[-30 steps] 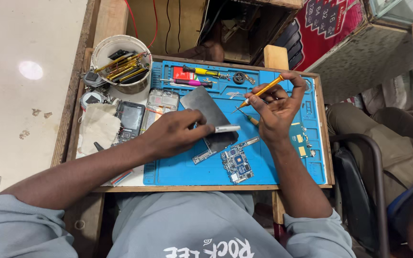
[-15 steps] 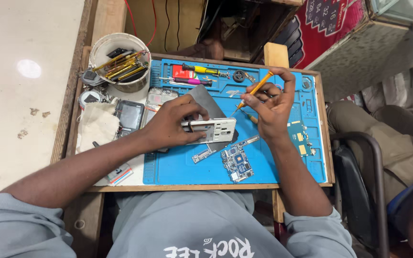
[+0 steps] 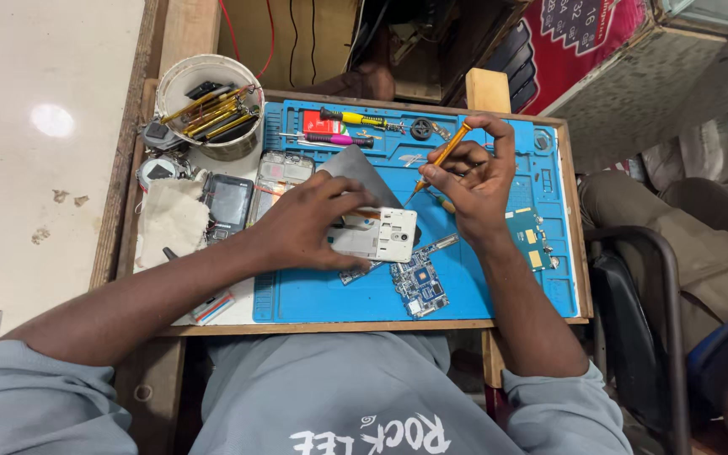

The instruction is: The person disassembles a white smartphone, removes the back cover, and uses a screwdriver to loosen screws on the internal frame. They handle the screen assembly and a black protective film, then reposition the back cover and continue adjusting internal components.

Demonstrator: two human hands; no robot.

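On the blue mat [image 3: 499, 295], I note the white phone frame [image 3: 375, 234] scarcely moved since before, left hand [image 3: 301, 226] still clamping it flat, right hand [image 3: 472, 181] pinching orange screwdriver [image 3: 440, 158], tip angled towards frame.

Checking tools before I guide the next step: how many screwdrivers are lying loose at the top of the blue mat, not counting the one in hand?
2: a yellow-handled screwdriver along the top edge of the blue mat, and a pink-handled screwdriver just below it. The white tub may hold more.

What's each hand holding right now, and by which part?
Left hand: white phone frame, gripped at its left end and pressed onto the blue mat. Right hand: orange screwdriver, pinched low on the shaft near the tip.
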